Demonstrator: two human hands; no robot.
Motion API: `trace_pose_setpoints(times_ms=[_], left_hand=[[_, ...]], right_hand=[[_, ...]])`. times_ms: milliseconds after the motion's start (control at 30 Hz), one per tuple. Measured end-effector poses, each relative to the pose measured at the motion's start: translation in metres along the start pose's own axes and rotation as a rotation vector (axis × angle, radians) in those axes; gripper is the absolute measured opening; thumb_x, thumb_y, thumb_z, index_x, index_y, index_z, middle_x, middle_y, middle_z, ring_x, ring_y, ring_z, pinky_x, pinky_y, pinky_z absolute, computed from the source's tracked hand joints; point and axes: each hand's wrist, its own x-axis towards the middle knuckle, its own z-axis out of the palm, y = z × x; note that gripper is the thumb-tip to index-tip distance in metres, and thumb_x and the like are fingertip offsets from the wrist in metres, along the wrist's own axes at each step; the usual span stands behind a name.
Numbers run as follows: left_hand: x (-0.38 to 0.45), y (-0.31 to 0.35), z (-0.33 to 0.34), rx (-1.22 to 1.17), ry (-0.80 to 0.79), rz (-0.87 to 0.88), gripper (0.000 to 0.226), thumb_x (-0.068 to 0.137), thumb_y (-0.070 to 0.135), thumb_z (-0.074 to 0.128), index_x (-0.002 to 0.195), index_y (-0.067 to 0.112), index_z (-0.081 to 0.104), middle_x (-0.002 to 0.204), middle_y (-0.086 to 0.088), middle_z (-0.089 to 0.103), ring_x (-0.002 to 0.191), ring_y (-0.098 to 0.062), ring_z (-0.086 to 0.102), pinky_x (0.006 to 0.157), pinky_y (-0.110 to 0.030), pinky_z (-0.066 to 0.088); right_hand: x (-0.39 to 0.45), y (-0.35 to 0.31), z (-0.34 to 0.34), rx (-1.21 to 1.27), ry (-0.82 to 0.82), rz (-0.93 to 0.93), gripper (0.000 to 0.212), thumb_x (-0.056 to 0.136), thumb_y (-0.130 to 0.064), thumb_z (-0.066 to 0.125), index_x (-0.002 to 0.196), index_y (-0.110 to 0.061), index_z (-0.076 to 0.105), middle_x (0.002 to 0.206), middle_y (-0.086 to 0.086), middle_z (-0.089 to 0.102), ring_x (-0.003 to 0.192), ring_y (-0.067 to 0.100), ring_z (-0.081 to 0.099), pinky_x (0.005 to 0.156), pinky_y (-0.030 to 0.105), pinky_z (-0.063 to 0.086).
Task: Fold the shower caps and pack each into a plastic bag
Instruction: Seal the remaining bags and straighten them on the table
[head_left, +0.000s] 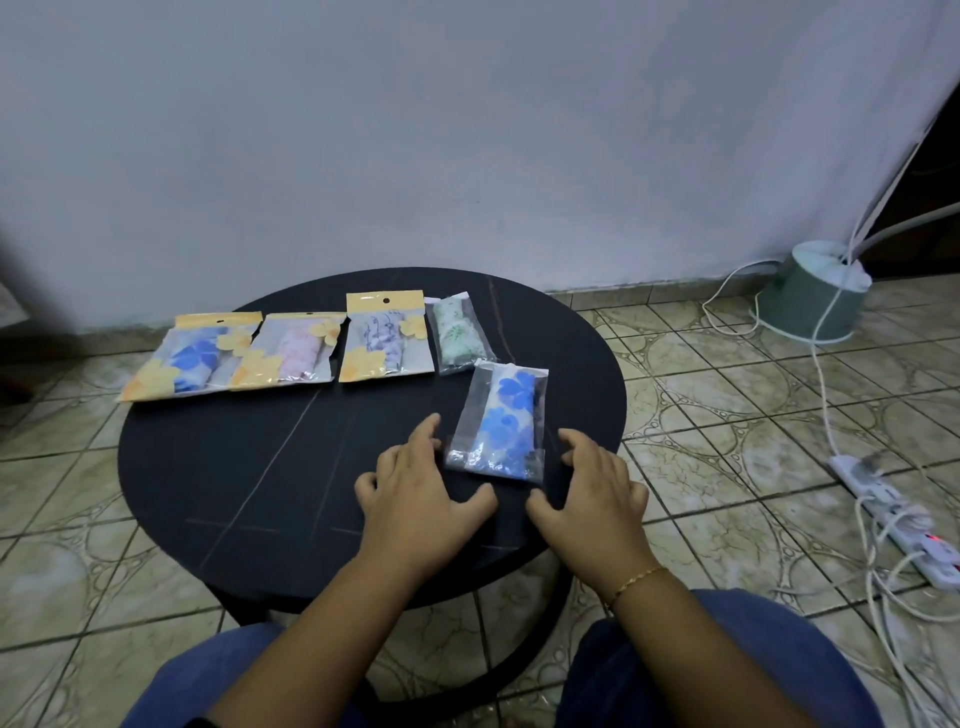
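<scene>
Here both hands, left (415, 493) and right (592, 488), rest loosely spread beside the blue-flowered bag (498, 421).

I'm sitting at a small round black table (218, 467) with thin pale lines across the top. Behind it is a plain whitish wall (467, 130). The floor (727, 415) is beige patterned tile, kinda glossy. Off to my right there's a green bucket-looking thing (815, 301) with white cords running down to a power strip (893, 514).
</scene>
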Motion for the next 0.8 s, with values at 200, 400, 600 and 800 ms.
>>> trace_pose_setpoints(times_ms=[200,400,600,800], left_hand=[[0.01,-0.003,0.0,-0.023,0.012,-0.034,0.078,0.084,0.05,0.055,0.147,0.031,0.014,0.125,0.02,0.047,0.126,-0.007,0.033,0.101,-0.033,0.018],[0.02,-0.001,0.002,-0.107,0.047,-0.104,0.059,0.092,0.043,0.05,0.144,0.028,0.027,0.101,0.023,0.056,0.118,-0.006,0.04,0.098,-0.034,0.019],[0.031,0.006,-0.001,-0.256,0.037,-0.28,0.058,0.089,0.048,0.054,0.141,0.027,0.037,0.085,0.02,0.062,0.111,-0.008,0.052,0.097,-0.036,0.02],[0.034,0.015,0.0,-0.393,-0.043,-0.354,0.011,0.079,0.046,0.066,0.081,0.038,0.074,0.071,0.023,0.063,0.086,-0.005,0.058,0.103,-0.037,0.033]], right_hand=[[0.001,-0.001,0.01,-0.02,0.052,-0.054,0.061,0.08,-0.037,0.059,0.135,-0.029,0.035,0.126,-0.011,0.044,0.125,0.011,0.031,0.098,0.037,0.024],[0.001,-0.005,0.023,-0.114,0.3,-0.26,0.037,0.061,-0.026,0.064,0.098,-0.026,0.063,0.11,0.001,0.055,0.111,0.019,0.039,0.079,0.04,0.035],[0.001,-0.012,0.027,-0.203,0.411,-0.319,0.046,0.066,-0.029,0.053,0.111,-0.025,0.059,0.111,0.0,0.05,0.105,0.021,0.043,0.08,0.036,0.027],[-0.002,-0.014,0.03,-0.185,0.469,-0.437,0.015,0.073,-0.03,0.054,0.081,-0.026,0.065,0.085,-0.005,0.057,0.083,0.019,0.048,0.072,0.032,0.026]])
